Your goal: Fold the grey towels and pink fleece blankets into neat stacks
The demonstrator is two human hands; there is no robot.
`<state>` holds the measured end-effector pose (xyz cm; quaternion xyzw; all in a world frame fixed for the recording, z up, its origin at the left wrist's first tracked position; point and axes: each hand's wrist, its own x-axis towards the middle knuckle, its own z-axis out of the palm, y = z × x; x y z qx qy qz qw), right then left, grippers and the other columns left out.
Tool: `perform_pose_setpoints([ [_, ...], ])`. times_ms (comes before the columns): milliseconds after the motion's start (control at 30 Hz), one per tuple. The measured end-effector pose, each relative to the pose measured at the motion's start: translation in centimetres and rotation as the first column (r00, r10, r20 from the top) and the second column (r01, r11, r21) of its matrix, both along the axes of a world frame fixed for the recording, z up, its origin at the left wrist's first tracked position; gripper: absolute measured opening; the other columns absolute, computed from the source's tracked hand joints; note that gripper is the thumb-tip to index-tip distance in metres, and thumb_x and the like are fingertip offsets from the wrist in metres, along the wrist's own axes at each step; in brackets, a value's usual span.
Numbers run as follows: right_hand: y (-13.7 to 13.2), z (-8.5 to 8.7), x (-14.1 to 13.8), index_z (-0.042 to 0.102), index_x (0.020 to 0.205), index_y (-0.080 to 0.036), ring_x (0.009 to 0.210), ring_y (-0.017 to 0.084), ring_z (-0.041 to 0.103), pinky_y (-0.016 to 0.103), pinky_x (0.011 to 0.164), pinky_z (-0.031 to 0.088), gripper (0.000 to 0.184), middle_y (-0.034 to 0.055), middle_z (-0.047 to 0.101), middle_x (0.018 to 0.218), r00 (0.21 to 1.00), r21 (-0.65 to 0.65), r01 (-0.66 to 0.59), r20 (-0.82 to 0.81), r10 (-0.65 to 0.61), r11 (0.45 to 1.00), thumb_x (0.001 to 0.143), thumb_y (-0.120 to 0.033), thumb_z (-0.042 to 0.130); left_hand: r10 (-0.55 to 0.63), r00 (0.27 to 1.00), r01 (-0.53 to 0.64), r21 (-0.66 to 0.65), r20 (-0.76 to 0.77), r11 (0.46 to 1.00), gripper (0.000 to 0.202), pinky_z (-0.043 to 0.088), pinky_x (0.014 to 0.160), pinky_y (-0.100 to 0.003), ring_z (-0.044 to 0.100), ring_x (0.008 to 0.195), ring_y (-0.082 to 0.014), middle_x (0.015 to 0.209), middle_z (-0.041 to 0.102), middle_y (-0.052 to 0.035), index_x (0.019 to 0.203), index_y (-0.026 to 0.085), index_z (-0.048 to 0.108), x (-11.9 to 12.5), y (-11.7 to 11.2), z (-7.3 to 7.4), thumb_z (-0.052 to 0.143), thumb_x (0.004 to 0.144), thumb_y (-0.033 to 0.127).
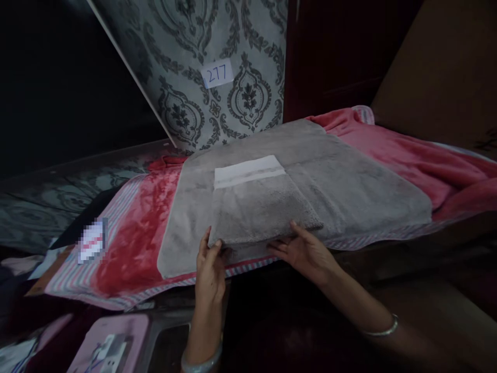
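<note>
A grey fluffy towel (256, 212), folded into a rough rectangle with a white band along its far end, lies on a larger grey cloth (361, 181). My left hand (212, 267) pinches its near left corner, thumb on top. At the near right edge, my right hand (305, 251) has its thumb above the towel and its fingers low against the front. The near edge looks slightly raised in both hands. Beneath the grey cloth spreads a red blanket (132, 238) with a striped border.
Patterned wallpaper (248, 98) with a paper label (217, 73) reading 277 stands behind. A dark screen-like panel (66, 77) is at the left, and a brown board (446, 67) leans at the right. A pink item (128, 331) sits low at the left, below the blanket's edge.
</note>
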<state>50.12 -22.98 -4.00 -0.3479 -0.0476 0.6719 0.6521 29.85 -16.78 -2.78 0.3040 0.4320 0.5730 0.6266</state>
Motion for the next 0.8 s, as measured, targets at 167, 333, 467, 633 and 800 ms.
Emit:
perform_pose_setpoints([
  [167, 1.5, -0.1, -1.1, 0.06, 0.094, -0.024, 0.091, 0.023, 0.07, 0.046, 0.095, 0.054, 0.018, 0.0028, 0.074, 0.093, 0.999, -0.034, 0.051, -0.017, -0.052, 0.998, 0.079, -0.027, 0.07, -0.029, 0.999, 0.03, -0.018, 0.041, 0.999, 0.049, 0.056, 0.079, -0.036, 0.063, 0.105, -0.022, 0.111, 0.07, -0.0016, 0.108, 0.028, 0.07, -0.6, 0.6, 0.2, 0.081, 0.061, 0.034],
  [333, 2.1, 1.1, -1.3, 0.061, 0.084, -0.023, 0.079, 0.02, 0.071, 0.037, 0.085, 0.057, 0.01, 0.0021, 0.074, 0.084, 0.992, -0.036, 0.101, -0.072, -0.103, 0.994, 0.077, -0.019, 0.067, -0.061, 0.981, 0.073, -0.06, 0.183, 0.996, 0.02, 0.054, 0.095, -0.055, 0.058, 0.122, -0.0314, 0.119, 0.07, -0.0054, 0.085, 0.024, 0.073, -1.7, 1.5, 0.7, 0.075, 0.067, 0.032],
  [467, 2.1, 1.5, -1.6, 0.063, 0.084, -0.022, 0.078, 0.02, 0.072, 0.035, 0.081, 0.058, 0.012, 0.0028, 0.075, 0.084, 0.991, -0.034, 0.079, -0.102, -0.083, 0.996, 0.076, -0.019, 0.07, -0.112, 0.952, 0.166, -0.172, 0.284, 0.971, 0.021, 0.049, 0.102, -0.06, 0.063, 0.119, -0.0319, 0.115, 0.074, -0.0057, 0.094, 0.027, 0.073, -1.7, 2.3, 0.7, 0.07, 0.073, 0.022],
  [633, 1.9, 1.1, -1.6, 0.063, 0.087, -0.021, 0.075, 0.02, 0.072, 0.036, 0.081, 0.058, 0.013, 0.0032, 0.075, 0.082, 0.987, -0.086, 0.09, -0.125, -0.1, 0.992, 0.076, -0.018, 0.069, 0.03, 0.965, 0.075, -0.386, 0.26, 0.919, 0.044, 0.054, 0.097, -0.054, 0.074, 0.089, -0.0238, 0.093, 0.077, -0.0035, 0.125, 0.028, 0.061, 0.2, 3.7, 1.8, 0.062, 0.083, 0.015],
  [800, 1.0, -0.8, 0.9, 0.063, 0.096, -0.025, 0.088, 0.025, 0.072, 0.044, 0.086, 0.059, 0.025, 0.0019, 0.076, 0.095, 0.979, -0.019, 0.198, -0.048, -0.198, 0.98, 0.073, -0.025, 0.072, 0.049, 0.987, 0.027, -0.463, 0.153, 0.886, 0.034, 0.06, 0.087, -0.041, 0.071, 0.063, -0.0185, 0.075, 0.074, 0.0009, 0.109, 0.02, 0.065, 0.5, 4.9, 2.7, 0.067, 0.077, 0.008],
])
